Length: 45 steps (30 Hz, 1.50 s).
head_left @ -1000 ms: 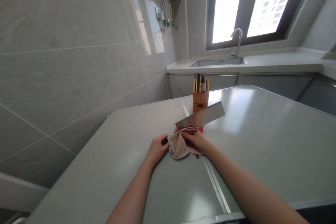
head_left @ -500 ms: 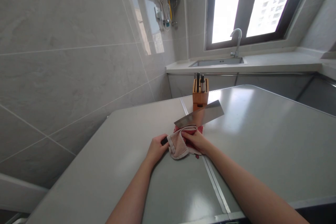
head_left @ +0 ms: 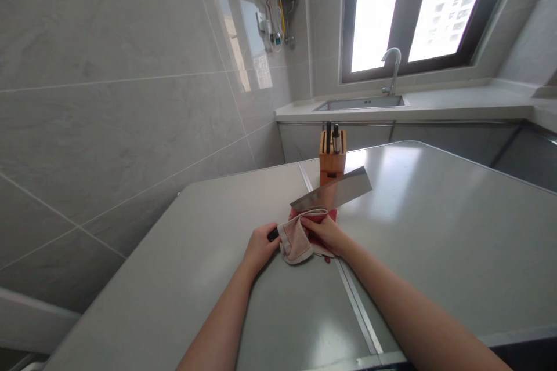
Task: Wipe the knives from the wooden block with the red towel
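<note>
Grey kitchen table (head_left: 183, 278), left hand (head_left: 261, 249) clenched on a cleaver handle (head_left: 272, 235), right hand (head_left: 324, 233) grasping a pink towel (head_left: 296, 242) against the blade (head_left: 333, 190), wooden knife block (head_left: 332, 156) behind

There are two hands (head_left: 261, 248) (head_left: 324, 233), one cleaver (head_left: 333, 190), one towel (head_left: 296, 239), one knife block (head_left: 332, 157) and one sink (head_left: 359, 103).

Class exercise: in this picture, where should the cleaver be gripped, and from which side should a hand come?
Grip the cleaver's black handle, coming from the near left, where the left hand is closed on it. The broad rectangular blade points away to the far right, and the pink towel under the right hand covers its near end, so the handle looks like the safest hold.
</note>
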### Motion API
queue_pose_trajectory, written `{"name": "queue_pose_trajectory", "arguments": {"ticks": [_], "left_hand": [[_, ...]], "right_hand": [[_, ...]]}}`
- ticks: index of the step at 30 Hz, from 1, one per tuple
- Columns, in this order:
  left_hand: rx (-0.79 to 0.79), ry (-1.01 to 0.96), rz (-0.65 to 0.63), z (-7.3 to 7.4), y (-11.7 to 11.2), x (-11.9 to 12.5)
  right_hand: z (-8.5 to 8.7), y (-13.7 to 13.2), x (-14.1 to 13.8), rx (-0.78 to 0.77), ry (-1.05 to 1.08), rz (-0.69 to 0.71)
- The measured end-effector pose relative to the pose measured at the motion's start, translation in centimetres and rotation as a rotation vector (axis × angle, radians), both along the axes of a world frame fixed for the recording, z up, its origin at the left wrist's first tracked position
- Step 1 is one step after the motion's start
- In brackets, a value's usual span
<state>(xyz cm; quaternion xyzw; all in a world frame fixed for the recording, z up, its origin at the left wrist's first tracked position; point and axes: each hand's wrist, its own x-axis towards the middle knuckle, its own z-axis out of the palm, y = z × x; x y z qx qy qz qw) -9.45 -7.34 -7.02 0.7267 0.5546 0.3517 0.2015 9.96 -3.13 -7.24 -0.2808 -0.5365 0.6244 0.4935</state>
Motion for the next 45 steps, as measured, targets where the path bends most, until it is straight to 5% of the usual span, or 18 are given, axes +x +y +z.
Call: {"name": "queue_pose_trajectory", "arguments": {"ticks": [45], "left_hand": [[-0.018, -0.009, -0.014, 0.25, -0.09, 0.12]], "right_hand": [[0.78, -0.36, -0.08, -0.094, 0.207, 0.158]]}}
